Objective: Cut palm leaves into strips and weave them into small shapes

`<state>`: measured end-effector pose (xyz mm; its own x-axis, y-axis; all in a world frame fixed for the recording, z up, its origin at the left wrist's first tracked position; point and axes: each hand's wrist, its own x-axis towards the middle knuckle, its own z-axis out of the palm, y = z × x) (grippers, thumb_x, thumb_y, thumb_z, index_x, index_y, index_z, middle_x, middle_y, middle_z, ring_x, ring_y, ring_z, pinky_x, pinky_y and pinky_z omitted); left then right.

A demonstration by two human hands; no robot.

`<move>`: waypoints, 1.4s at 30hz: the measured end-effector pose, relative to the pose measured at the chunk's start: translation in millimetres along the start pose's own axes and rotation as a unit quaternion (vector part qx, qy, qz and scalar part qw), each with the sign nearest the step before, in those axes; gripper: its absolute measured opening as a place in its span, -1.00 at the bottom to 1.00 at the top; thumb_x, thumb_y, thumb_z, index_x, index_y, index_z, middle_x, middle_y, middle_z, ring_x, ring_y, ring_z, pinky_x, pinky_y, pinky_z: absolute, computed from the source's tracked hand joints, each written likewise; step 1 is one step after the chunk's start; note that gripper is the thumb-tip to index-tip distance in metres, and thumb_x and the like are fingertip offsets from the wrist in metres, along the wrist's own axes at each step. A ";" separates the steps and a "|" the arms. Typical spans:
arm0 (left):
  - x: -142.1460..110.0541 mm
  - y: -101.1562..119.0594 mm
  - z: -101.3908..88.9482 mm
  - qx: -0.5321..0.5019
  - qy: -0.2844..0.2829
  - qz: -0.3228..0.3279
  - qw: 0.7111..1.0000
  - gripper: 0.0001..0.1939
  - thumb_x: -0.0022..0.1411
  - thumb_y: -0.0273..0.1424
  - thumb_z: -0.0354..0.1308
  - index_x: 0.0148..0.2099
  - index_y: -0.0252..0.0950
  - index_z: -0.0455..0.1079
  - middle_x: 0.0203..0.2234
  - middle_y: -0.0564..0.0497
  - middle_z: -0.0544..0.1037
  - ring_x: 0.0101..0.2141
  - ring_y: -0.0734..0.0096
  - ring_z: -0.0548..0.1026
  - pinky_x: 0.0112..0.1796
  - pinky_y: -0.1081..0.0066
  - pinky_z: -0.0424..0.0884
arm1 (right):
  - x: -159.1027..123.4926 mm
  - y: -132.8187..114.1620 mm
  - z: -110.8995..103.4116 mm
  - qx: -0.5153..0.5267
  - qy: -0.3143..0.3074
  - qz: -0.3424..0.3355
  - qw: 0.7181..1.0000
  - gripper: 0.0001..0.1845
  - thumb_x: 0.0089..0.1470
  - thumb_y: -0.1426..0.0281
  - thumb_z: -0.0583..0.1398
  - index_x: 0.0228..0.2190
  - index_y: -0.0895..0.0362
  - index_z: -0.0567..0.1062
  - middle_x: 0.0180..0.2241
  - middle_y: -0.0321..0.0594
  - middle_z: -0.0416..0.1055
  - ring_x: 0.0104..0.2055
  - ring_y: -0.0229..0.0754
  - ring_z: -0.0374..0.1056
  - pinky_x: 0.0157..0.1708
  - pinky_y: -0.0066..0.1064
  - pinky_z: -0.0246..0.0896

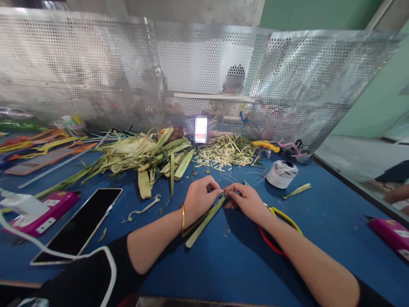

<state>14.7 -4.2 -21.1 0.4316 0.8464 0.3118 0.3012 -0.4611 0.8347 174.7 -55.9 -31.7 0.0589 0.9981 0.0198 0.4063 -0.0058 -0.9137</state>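
Note:
My left hand (201,196), with a gold bangle at the wrist, and my right hand (243,199) meet fingertip to fingertip above the middle of the blue table. Both are closed in a pinch on the upper end of a folded green leaf strip (204,226). Its long pale stalk slants down to the left, toward me. Exactly what lies between the fingertips is hidden. Under my right forearm lies a tool with yellow and red loop handles (289,219), mostly covered. A spool of white thread (282,174) stands beyond my right hand, with loose thread trailing left.
Beyond my hands are a heap of leaf strips (137,149) and a pile of cut scraps (228,151). At left lie a dark-screened phone (79,224), a magenta power strip (54,209) and a white cable (110,264). A perforated metal screen (204,55) rises behind the table.

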 end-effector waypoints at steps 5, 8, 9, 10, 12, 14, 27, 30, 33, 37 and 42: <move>10.4 -15.6 -5.1 0.062 0.020 -0.104 0.992 -0.84 -0.04 -0.42 0.25 -0.57 -0.29 0.34 -0.64 0.10 0.46 -0.53 0.48 0.40 -0.47 0.48 0.24 | -1.9 -1.2 -7.9 -0.113 0.050 -0.135 0.983 -0.83 0.07 0.43 0.07 -0.54 0.11 0.37 -0.17 -0.17 0.35 -0.57 -0.36 0.29 -0.42 -0.35 0.31; 13.9 -19.1 -9.0 0.108 0.015 -0.122 0.987 -0.86 -0.05 -0.41 0.25 -0.57 -0.28 0.36 -0.66 0.11 0.46 -0.52 0.46 0.42 -0.46 0.47 0.22 | -2.5 -2.3 -10.3 -0.114 0.041 -0.164 0.979 -0.82 0.06 0.46 0.07 -0.55 0.11 0.37 -0.26 -0.18 0.33 -0.47 -0.29 0.30 -0.38 -0.35 0.28; 14.2 -18.5 -9.8 0.121 0.010 -0.119 0.985 -0.86 -0.06 -0.41 0.25 -0.56 -0.28 0.36 -0.66 0.11 0.46 -0.51 0.46 0.42 -0.45 0.47 0.22 | -2.9 -3.0 -9.9 -0.098 0.027 -0.164 0.981 -0.81 0.06 0.45 0.07 -0.55 0.11 0.37 -0.27 -0.18 0.33 -0.41 -0.26 0.32 -0.36 -0.36 0.28; 14.0 -17.2 -10.2 0.133 0.005 -0.114 0.985 -0.87 -0.06 -0.42 0.25 -0.56 -0.27 0.36 -0.65 0.11 0.47 -0.50 0.45 0.42 -0.45 0.47 0.21 | -3.4 -3.9 -9.1 -0.077 0.006 -0.164 0.983 -0.80 0.07 0.44 0.07 -0.56 0.12 0.38 -0.26 -0.17 0.34 -0.35 -0.24 0.33 -0.34 -0.36 0.27; 12.9 -13.7 -10.3 0.143 -0.004 -0.101 0.985 -0.87 -0.07 -0.43 0.25 -0.57 -0.28 0.36 -0.64 0.11 0.46 -0.50 0.45 0.42 -0.46 0.47 0.20 | -4.3 -5.5 -6.4 -0.021 -0.053 -0.153 0.987 -0.78 0.10 0.40 0.07 -0.55 0.13 0.39 -0.22 -0.16 0.37 -0.29 -0.23 0.35 -0.31 -0.36 0.27; 11.8 -10.5 -10.2 0.112 -0.022 -0.095 0.989 -0.88 -0.06 -0.45 0.23 -0.56 -0.28 0.35 -0.65 0.13 0.44 -0.54 0.48 0.40 -0.47 0.47 0.21 | -4.5 -6.2 -4.0 0.043 -0.112 -0.126 0.985 -0.79 0.13 0.35 0.06 -0.49 0.14 0.40 -0.22 -0.16 0.41 -0.33 -0.25 0.37 -0.33 -0.37 0.27; 12.0 -4.7 -10.7 -0.277 -0.169 -0.203 0.924 -0.75 0.06 -0.30 0.23 -0.44 -0.32 0.23 -0.55 0.07 0.49 -0.64 0.62 0.36 -0.59 0.56 0.25 | -1.1 -3.1 -5.4 0.083 -0.111 -0.121 0.983 -0.81 0.12 0.30 0.10 -0.46 0.13 0.38 -0.48 -0.28 0.39 -0.39 -0.24 0.35 -0.32 -0.36 0.23; 10.2 -2.1 -9.9 -0.204 -0.176 -0.183 0.946 -0.82 0.11 -0.40 0.18 -0.44 -0.32 0.23 -0.64 0.11 0.46 -0.67 0.60 0.37 -0.58 0.54 0.31 | -1.8 -3.3 -3.8 0.065 -0.124 -0.124 0.982 -0.81 0.13 0.33 0.07 -0.48 0.12 0.35 -0.50 -0.30 0.35 -0.41 -0.24 0.34 -0.32 -0.36 0.21; 9.4 1.5 -10.8 -0.162 -0.186 -0.183 0.951 -0.85 0.12 -0.48 0.14 -0.45 -0.32 0.22 -0.67 0.12 0.45 -0.69 0.59 0.37 -0.60 0.55 0.32 | -2.4 -4.0 -2.6 0.031 -0.130 -0.122 0.984 -0.80 0.13 0.37 0.04 -0.52 0.11 0.31 -0.52 -0.33 0.32 -0.44 -0.25 0.31 -0.32 -0.37 0.18; 9.0 2.8 -11.1 -0.146 -0.197 -0.180 0.953 -0.84 0.11 -0.50 0.13 -0.48 -0.33 0.22 -0.68 0.10 0.46 -0.69 0.59 0.38 -0.61 0.56 0.32 | -2.7 -4.1 -2.7 0.011 -0.131 -0.124 0.984 -0.79 0.11 0.38 0.04 -0.54 0.11 0.30 -0.56 -0.35 0.30 -0.46 -0.26 0.27 -0.33 -0.37 0.14; 8.7 -1.6 -11.9 -0.165 -0.193 -0.201 0.946 -0.86 0.08 -0.50 0.17 -0.43 -0.33 0.23 -0.67 0.09 0.47 -0.66 0.56 0.41 -0.58 0.54 0.36 | -2.0 -3.1 -6.5 0.012 -0.132 -0.122 0.984 -0.81 0.11 0.35 0.05 -0.50 0.12 0.35 -0.49 -0.30 0.35 -0.41 -0.24 0.31 -0.28 -0.36 0.18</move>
<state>7.8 7.1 -14.3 0.6363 0.7461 -0.1960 0.2515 0.0395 0.9670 179.2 -58.3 -26.3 -0.2777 0.9509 0.1364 0.3573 0.2340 -0.9042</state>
